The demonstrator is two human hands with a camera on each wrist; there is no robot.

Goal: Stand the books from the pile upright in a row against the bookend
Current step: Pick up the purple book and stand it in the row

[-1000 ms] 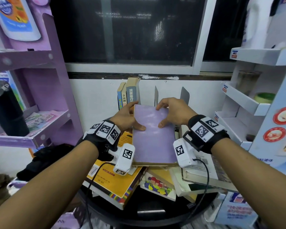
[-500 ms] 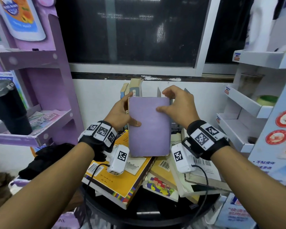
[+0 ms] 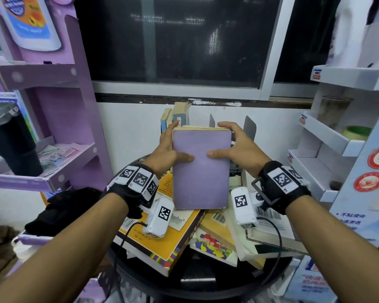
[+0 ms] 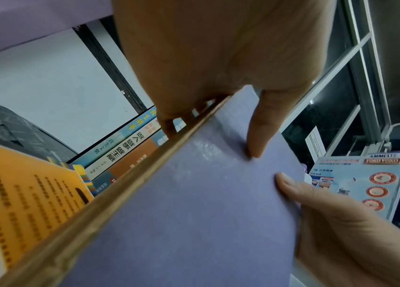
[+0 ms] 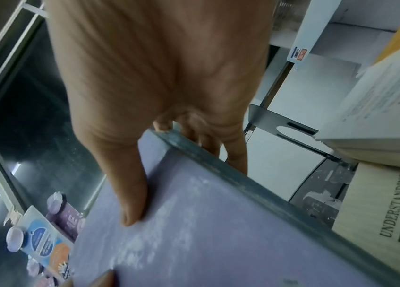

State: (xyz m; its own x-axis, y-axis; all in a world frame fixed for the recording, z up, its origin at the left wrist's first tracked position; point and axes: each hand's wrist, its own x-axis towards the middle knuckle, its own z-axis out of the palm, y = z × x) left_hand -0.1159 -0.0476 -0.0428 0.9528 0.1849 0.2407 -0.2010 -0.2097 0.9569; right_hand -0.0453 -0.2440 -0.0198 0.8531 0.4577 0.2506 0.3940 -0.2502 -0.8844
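I hold a purple book [image 3: 200, 169] nearly upright above the pile, cover toward me. My left hand [image 3: 171, 145] grips its left edge and my right hand [image 3: 230, 141] grips its right edge, both thumbs on the cover. In the wrist views each thumb presses the purple book [image 4: 194, 203] [image 5: 206, 223] while the fingers wrap behind. Behind it a few books [image 3: 175, 115] stand upright at the wall, spines [image 4: 125, 147] showing. A grey metal bookend [image 3: 249, 127] [image 5: 274, 122] rises at the right of my right hand. The pile holds a yellow book [image 3: 162, 243] and a white book [image 3: 269, 232].
The books lie on a round black table [image 3: 206, 281]. A purple shelf unit [image 3: 53, 167] with a black tumbler [image 3: 11, 145] stands at the left, a white shelf unit [image 3: 328, 136] at the right. A black cloth [image 3: 64, 208] lies by my left forearm.
The purple book lay flat on the pile a second ago; both hands have lifted it and tipped it up to nearly upright, moving it back toward the standing books.
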